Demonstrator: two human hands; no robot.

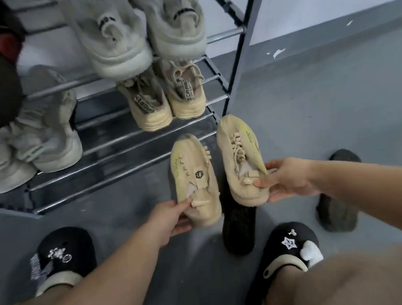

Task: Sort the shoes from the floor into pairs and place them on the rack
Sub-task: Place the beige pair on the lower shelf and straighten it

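Note:
I hold two matching beige knit sneakers side by side, toes pointing at the rack. My left hand point(170, 221) grips the heel of the left beige sneaker point(193, 175). My right hand point(287, 179) pinches the heel of the right beige sneaker point(238, 153). Both shoes hang just in front of the metal shoe rack point(120, 146), near its lower right corner. Beneath them on the floor lies a dark knit sneaker point(239, 227), partly hidden. Another dark sneaker point(339, 200) lies on the floor to the right.
The rack holds a tan sneaker pair point(164, 99) on a lower shelf, grey sneakers point(142, 27) above and more grey sneakers point(27, 140) at the left. My feet in black clogs point(64, 256) stand on the grey floor. A grey wall runs at the right.

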